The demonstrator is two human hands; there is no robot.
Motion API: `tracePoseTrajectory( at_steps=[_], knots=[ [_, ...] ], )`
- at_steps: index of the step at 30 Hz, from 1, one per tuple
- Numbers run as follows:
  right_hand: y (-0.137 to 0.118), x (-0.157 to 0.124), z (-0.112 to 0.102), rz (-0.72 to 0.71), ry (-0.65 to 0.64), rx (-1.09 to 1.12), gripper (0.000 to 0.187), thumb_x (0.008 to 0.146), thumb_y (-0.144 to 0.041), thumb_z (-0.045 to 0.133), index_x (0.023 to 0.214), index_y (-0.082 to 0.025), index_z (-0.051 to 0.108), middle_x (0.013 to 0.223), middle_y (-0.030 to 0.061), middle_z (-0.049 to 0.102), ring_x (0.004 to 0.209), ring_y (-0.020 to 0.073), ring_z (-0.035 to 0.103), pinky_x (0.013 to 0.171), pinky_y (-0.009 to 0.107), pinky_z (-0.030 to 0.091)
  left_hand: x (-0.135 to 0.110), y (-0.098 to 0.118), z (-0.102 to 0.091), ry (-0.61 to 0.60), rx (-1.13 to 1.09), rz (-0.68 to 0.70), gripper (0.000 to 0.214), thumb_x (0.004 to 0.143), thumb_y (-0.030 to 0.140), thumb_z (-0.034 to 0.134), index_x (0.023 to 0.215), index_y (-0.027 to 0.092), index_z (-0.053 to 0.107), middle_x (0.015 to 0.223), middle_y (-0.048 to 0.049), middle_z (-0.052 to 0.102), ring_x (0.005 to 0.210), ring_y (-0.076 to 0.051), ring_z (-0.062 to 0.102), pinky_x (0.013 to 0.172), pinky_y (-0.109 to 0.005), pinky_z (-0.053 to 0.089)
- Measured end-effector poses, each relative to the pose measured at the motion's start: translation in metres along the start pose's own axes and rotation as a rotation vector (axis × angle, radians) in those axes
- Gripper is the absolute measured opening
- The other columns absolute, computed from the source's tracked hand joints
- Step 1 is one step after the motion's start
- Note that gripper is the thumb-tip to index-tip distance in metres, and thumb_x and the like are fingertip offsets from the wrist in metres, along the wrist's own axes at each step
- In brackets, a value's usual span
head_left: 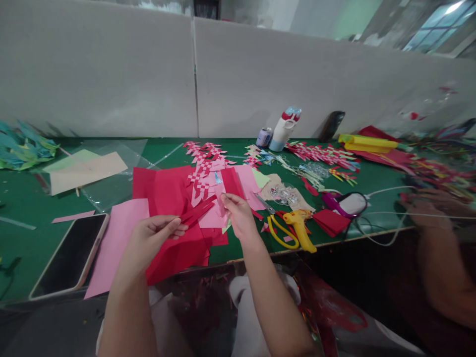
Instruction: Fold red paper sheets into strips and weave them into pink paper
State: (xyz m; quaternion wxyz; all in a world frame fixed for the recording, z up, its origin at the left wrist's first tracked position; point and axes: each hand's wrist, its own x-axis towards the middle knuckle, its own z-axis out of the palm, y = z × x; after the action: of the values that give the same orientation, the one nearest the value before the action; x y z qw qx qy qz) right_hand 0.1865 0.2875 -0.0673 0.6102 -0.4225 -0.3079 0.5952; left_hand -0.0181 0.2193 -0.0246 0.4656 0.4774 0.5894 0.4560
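My left hand (158, 238) is closed, with thumb and fingertips pinching red paper strips (201, 210) that slant up to the right. Just right of their far end, my right hand (240, 213) pinches a pink paper strip (222, 201). Beneath both hands lie red paper sheets (159, 186) and pink paper pieces (210, 218). Behind them are woven red-and-pink checkered paper pieces (208, 161). Another pink sheet (119, 238) lies by my left forearm.
A phone (72, 255) lies at the left front edge. Right of my hands are yellow-handled scissors (280, 233), a yellow glue gun (300, 230) and a bag of small clear bits (286, 194). A bottle (282, 131) and a can (264, 137) stand behind. A co-worker's blurred arm (439, 248) is at right.
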Motion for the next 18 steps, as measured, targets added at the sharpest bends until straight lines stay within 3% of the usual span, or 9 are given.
tracePoseTrajectory(
  at_steps=[11,18],
  knots=[
    [-0.0026,-0.0021,0.0007,-0.009,-0.013,-0.06,0.039,0.056,-0.046,0.081,0.08,-0.017,0.07,0.072,0.0031,0.069,0.08,0.0189,0.065,0.069,0.03,0.053,-0.0025,0.0047,0.0014,0.005,-0.006,-0.008,0.041,0.062,0.05,0.078,0.079,0.013,0.074,0.071,-0.0102,0.075,0.066,-0.022,0.071,0.065,-0.032,0.059],
    [-0.0038,-0.0052,0.0014,0.012,-0.082,-0.021,0.031,0.056,-0.037,0.082,0.078,-0.018,0.072,0.075,0.0013,0.069,0.072,0.0139,0.063,0.066,0.026,0.05,-0.001,0.0022,0.0018,0.018,0.004,-0.004,0.042,0.064,0.051,0.076,0.081,0.013,0.073,0.072,-0.0102,0.075,0.067,-0.021,0.071,0.066,-0.032,0.059]
  ],
)
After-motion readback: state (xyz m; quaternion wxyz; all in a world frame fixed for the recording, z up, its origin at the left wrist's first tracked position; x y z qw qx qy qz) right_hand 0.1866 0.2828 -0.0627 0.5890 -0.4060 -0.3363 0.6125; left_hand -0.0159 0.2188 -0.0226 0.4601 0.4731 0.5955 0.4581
